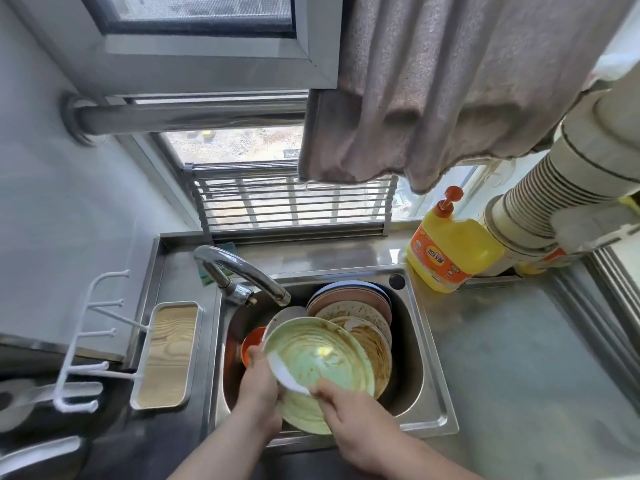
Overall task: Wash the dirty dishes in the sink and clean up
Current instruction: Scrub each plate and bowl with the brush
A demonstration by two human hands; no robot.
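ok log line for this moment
stage: washing | left hand: grips green plate | right hand: at plate's near rim | faucet: no water seen

Two hands (263, 382) (349, 410), one faucet (239, 268), one yellow soap bottle (450, 251), one orange bowl (251, 344), and several stacked dirty plates (349, 313) whose number cannot be told.

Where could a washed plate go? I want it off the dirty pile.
The steel counter right of the sink lies bare, bordered behind by the yellow soap bottle and the ribbed pipe. The sink is crowded: stacked dirty plates, an orange bowl, and both hands on the green plate. Left, the wooden tray is narrow.
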